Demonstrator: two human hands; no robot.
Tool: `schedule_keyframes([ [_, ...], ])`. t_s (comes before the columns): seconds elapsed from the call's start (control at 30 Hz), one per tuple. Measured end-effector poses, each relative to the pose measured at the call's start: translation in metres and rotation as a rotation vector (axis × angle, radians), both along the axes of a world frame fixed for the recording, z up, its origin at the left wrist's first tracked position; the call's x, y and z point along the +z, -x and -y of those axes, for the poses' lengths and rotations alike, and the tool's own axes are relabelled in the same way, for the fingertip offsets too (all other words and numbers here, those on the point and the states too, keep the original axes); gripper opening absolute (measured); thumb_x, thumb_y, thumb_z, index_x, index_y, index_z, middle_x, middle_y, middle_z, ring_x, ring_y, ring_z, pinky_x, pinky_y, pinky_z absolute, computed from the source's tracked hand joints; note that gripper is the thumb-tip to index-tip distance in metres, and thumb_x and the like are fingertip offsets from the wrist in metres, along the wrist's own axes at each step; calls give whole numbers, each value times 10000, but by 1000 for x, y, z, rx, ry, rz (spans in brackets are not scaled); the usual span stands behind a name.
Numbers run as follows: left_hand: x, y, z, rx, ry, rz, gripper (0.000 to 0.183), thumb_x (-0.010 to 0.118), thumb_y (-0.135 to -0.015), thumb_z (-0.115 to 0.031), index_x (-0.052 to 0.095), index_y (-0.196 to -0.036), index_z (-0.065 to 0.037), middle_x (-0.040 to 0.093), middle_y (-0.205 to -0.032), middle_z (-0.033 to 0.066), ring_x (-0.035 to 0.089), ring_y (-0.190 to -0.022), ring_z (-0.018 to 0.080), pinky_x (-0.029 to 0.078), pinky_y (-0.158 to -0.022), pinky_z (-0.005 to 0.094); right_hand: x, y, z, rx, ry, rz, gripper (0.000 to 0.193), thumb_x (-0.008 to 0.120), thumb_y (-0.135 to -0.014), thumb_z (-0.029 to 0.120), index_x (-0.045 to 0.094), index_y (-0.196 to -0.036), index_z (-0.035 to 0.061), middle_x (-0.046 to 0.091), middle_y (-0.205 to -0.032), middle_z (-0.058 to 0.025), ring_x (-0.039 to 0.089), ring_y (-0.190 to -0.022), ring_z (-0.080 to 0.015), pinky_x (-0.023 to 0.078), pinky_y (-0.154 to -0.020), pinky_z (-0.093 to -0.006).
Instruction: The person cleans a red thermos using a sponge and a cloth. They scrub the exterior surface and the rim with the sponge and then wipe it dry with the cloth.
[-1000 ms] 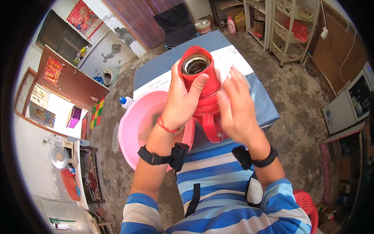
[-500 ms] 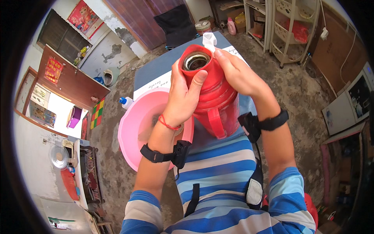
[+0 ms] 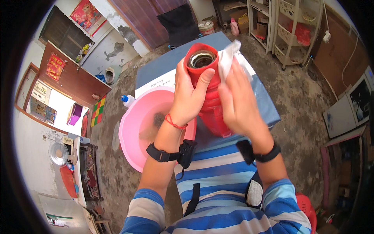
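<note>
— What is in the hands?

— A red thermos flask point(image 3: 208, 84), upright, in the upper middle of the frame. Its cap is off, so the dark, shiny mouth shows at the top. The left hand point(image 3: 189, 93) wraps round its upper body from the left; the fingers curl about the far side and the thumb lies up the near side, its tip just under the rim.

— And the other hand?

— The right hand point(image 3: 238, 102) is against the right side of the flask, fingers pressed together and laid flat along it. A white cloth or tissue point(image 3: 227, 59) sticks up from between those fingers and the flask neck, just right of the mouth. Whether the fingertips pinch it or only press it to the flask, I cannot tell.

— Where does the flask stand?

— Its base is at the near edge of a bench covered in blue-grey cloth point(image 3: 269, 107), which runs from the centre toward the top of the frame. A white sheet point(image 3: 161, 82) lies across the bench behind the flask.

— Anything beside it?

— A pink plastic basin point(image 3: 134, 134) left of centre, partly under the left forearm, with some murky water in it. A white bottle with a blue cap point(image 3: 127, 100) lies just beyond its upper left rim. Both wrists wear black straps.
</note>
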State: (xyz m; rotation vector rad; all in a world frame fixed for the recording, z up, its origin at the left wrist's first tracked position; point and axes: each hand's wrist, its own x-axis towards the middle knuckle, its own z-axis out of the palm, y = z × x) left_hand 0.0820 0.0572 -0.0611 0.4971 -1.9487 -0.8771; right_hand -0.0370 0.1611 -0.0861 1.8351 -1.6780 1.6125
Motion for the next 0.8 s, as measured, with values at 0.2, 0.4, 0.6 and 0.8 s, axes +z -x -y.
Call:
schedule_keyframes([
  [0.2,0,6,0,4,-16,-10,575,643,-934,-376,421,-1286,21,542,-1222,161,530,-1152,244,408,-1006,369,0,54,44,321,-158,451,413,412,-1005,223,513,-1271,-76,481,-1356,-282,425,-1304,-412,335,-1095,-429],
  [0.4,-1,3,-1,28,-15,-6,561,649,-933,-365,428,-1291,6,536,-1224,141,527,-1148,230,409,-1005,356,-17,7,-1,-29,46,196,330,492,-948,115,542,-1224,-58,478,-1330,-269,455,-1252,-448,363,-1071,-451],
  [0.6,1,3,-2,8,-44,-14,540,655,-936,-331,429,-1291,7,535,-1217,135,528,-1138,223,412,-1001,348,-17,-21,-23,-173,75,-43,379,582,-891,121,534,-1193,-103,486,-1303,-252,468,-1231,-442,376,-1056,-500],
  [0.8,5,3,-3,35,-18,29,533,653,-938,-321,427,-1287,12,523,-1227,144,523,-1150,228,412,-1006,349,-5,14,1,-122,20,9,338,569,-911,140,527,-1155,-90,538,-1193,-243,533,-1097,-407,427,-974,-470],
])
